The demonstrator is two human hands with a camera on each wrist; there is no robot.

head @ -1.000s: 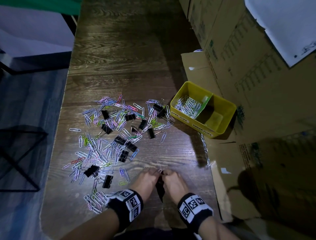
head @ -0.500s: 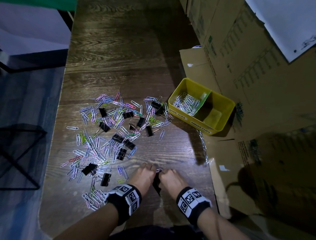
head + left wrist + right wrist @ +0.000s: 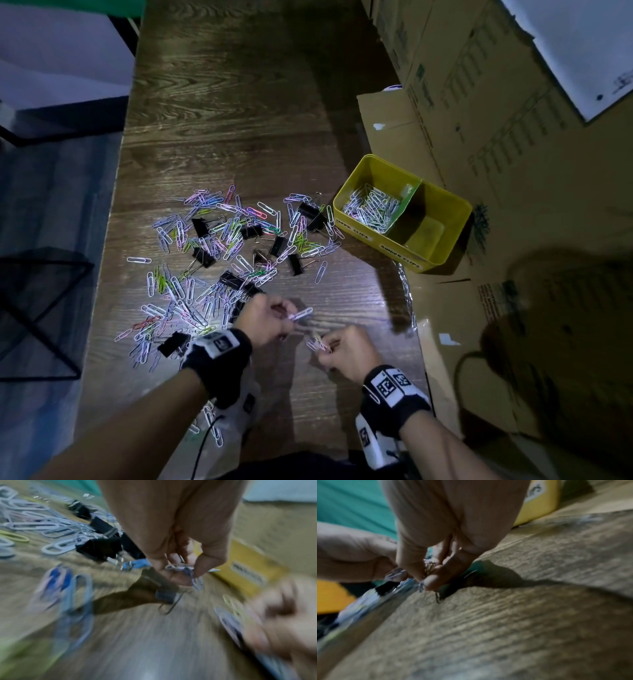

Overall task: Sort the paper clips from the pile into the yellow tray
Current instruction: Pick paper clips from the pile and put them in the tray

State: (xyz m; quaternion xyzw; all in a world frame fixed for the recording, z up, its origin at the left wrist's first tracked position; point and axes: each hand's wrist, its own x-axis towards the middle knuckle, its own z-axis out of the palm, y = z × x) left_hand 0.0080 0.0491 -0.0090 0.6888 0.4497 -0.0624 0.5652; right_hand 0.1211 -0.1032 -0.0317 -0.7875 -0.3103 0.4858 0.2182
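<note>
Left hand (image 3: 265, 320) and right hand (image 3: 346, 349) each pinch thin looped-wire paper clips (image 3: 301, 314) (over grainy wood).

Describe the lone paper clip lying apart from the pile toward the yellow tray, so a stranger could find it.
Start at the yellow tray on the wooden table's right side. Just off its near-left corner lies one pale paper clip, beside the pile's right edge. Unlike its neighbours, it touches no other clip.

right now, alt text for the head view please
Both hands, left hand and right hand, pinch paper clips above a wooden table. A pile of clips lies beyond; a yellow tray sits right.
</note>
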